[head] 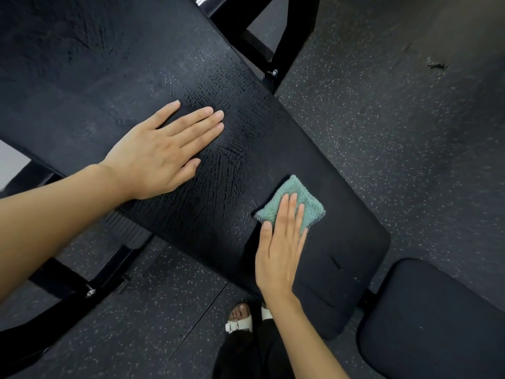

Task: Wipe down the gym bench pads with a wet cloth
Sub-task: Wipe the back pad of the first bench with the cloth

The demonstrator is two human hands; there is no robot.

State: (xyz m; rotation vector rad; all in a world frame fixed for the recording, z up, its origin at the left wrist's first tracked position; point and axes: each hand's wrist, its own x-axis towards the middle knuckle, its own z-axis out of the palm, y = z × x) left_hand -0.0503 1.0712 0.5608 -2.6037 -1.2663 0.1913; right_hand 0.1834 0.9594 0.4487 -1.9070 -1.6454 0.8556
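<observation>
Bench pads, two, black, with a smooth vinyl-like covering. Long pad [114, 77]: a broad slab with rounded corners. It lies under both hands and runs on past the left hand's fingertips. Between the two hands its surface carries fine glossy wet streaks in a cross-hatched pattern; the stretch beneath the right wrist looks matt. Short pad [437, 318]: a smaller rounded cushion to the right of the right forearm, parted from the long pad by a narrow gap.

Cloth [297, 199], one, teal-green terry with a nubbly looped pile, folded to a rough square. It lies flat on the long pad under the right hand's fingers, its far half showing past the fingertips.

Right hand [281, 253]: flat, palm down, fingers straight and close together, pressing on the cloth.

Left hand [161, 151]: flat, palm down on the long pad, fingers straight, thumb spread, holding nothing. It is well apart from the cloth, to the left of and beyond the right hand.

Frame [289, 36]: glossy black metal bars, showing beyond the left hand's fingertips and beneath the left forearm. Silvery bolts, two, seen on it.

Floor [382, 132]: dark rubber flecked with pale specks.

Foot [240, 320], one, in a white strapped sandal with a metal buckle, just below the right wrist.
</observation>
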